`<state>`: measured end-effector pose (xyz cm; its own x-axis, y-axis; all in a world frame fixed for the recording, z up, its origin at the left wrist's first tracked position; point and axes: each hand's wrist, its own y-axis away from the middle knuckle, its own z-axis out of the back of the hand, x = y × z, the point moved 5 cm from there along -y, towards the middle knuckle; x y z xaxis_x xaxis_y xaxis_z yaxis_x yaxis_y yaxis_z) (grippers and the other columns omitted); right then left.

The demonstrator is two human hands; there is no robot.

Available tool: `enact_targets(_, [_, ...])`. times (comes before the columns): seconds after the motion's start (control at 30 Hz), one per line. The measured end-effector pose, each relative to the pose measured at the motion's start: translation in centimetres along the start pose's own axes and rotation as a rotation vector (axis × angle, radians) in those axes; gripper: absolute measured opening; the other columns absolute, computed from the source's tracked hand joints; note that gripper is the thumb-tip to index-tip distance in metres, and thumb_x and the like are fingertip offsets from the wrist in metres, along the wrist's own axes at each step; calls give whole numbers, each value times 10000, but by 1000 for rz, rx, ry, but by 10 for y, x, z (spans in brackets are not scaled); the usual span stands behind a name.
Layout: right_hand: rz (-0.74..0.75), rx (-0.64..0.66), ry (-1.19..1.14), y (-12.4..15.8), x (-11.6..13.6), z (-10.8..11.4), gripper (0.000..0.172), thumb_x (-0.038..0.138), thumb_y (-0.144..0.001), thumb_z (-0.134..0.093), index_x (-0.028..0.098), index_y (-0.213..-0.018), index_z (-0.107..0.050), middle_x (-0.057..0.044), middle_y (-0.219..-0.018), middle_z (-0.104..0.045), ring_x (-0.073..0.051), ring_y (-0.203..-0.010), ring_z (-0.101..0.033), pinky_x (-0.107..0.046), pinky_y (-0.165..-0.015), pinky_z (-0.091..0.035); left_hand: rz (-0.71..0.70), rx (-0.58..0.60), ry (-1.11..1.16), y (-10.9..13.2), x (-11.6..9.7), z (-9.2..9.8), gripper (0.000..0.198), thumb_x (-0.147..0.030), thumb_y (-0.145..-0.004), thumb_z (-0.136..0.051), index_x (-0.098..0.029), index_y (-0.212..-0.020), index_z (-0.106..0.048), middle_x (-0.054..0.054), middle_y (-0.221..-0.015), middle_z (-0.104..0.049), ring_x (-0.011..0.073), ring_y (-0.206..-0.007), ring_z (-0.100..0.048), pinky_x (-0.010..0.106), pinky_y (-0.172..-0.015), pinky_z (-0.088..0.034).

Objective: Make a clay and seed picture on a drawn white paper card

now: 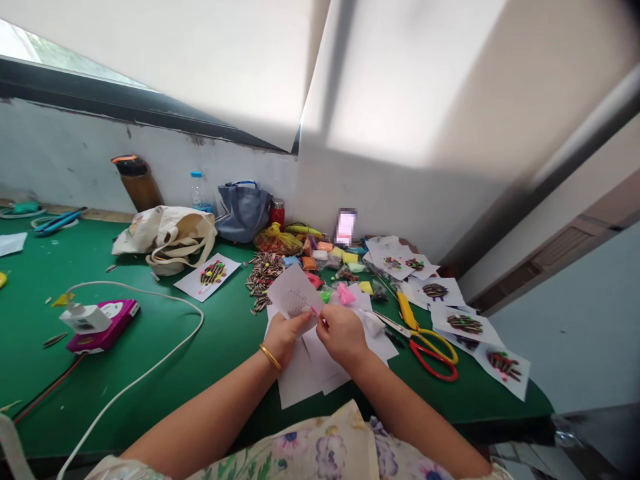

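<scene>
My left hand (286,339), with a gold bangle (271,357) on its wrist, grips the lower edge of a white paper sheet (293,293) with a pencilled pattern. My right hand (343,337) pinches a small pink piece (315,310), probably clay, against that sheet. Loose white papers (300,381) lie under both hands. A pink lump (345,294) sits just beyond my right hand, and red-and-yellow-handled scissors (430,350) lie to its right. A heap of striped sunflower seeds (263,277) lies beyond my left hand.
The green table (150,373) holds several seed-decorated paper sheets (464,325), clay packets (325,257), a canvas bag (170,233), a blue bag (244,212), bottles (201,193), a pink power bank (103,327) and a white cable (165,307). A wall stands behind.
</scene>
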<state>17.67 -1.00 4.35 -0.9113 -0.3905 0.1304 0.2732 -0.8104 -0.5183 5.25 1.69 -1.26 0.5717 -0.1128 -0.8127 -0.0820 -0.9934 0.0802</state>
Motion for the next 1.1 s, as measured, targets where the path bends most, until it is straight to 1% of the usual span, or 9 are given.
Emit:
enact_targets(0.13, [16, 23, -16, -2, 1, 1, 147, 177, -814, -521, 189, -668, -509, -10, -671, -572, -142, -655, -471, -298, -592, -205, 21, -14, -16, 0, 0, 0, 490, -270, -566, -856, -108, -1006, -712, 135, -1015, -735, 280, -912, -687, 404, -890, -506])
enact_targets(0.3, [-20, 59, -92, -5, -2, 4, 144, 161, -810, -533, 195, -669, -532, -6, -674, -573, -146, -663, -485, -280, -588, -240, 17, 2, -15, 2, -1, 0, 455, -270, -625, -830, -101, -1028, -704, 140, -1036, -729, 263, -921, -687, 377, -880, -518])
enact_targets(0.47, [-150, 31, -370, -5, -17, 0, 108, 200, -871, -508, 204, -823, -605, -6, -769, -625, -152, -732, -551, -251, -629, -349, 65, -88, 62, 5, -3, 0, 457, -257, -608, -838, -122, -1020, -695, 122, -1010, -738, 248, -871, -700, 361, -828, -546])
enact_targets(0.57, [-227, 37, -503, -2, -22, -5, 103, 237, -884, -517, 213, -901, -615, 4, -762, -628, -151, -695, -561, -248, -607, -376, 72, -129, 74, 5, -6, 0, 465, -237, -594, -843, -134, -1020, -688, 114, -1020, -737, 243, -871, -701, 346, -802, -557])
enact_targets(0.63, [-209, 12, -488, -1, -21, -3, 107, 233, -877, -532, 213, -917, -629, 0, -765, -631, -154, -696, -561, -255, -622, -386, 77, -151, 72, 6, -6, 1, 473, -221, -592, -841, -139, -1031, -685, 111, -1028, -735, 236, -870, -702, 327, -780, -562])
enact_targets(0.7, [-140, -30, -413, -1, -16, 1, 125, 213, -874, -534, 211, -920, -650, -18, -809, -645, -166, -752, -571, -271, -676, -396, 73, -165, 69, 6, -5, 1, 483, -202, -599, -834, -141, -1052, -679, 111, -1035, -734, 225, -868, -702, 306, -763, -564])
enact_targets(0.83, [-33, -45, -273, -2, -9, 5, 230, 189, -892, -511, 242, -1041, -678, -38, -865, -658, -187, -823, -581, -293, -722, -396, 78, -174, 54, 6, -3, 2, 478, -165, -617, -814, -142, -1072, -672, 109, -1028, -736, 211, -837, -706, 280, -716, -566])
enact_targets(0.9, [-22, -35, -245, -3, -8, 4, 260, 184, -896, -510, 262, -1078, -679, -39, -858, -654, -189, -822, -580, -295, -715, -394, 89, -182, 50, 6, -3, 3, 463, -150, -620, -806, -143, -1063, -674, 104, -1017, -738, 209, -825, -706, 281, -710, -566])
enact_targets(1.1, [-4, -29, -208, -1, -5, 3, 262, 205, -898, -519, 274, -1098, -674, -39, -846, -633, -186, -817, -569, -299, -714, -379, 93, -181, 66, 6, -2, 2, 431, -126, -623, -792, -145, -1038, -677, 97, -1009, -740, 200, -821, -704, 284, -726, -561])
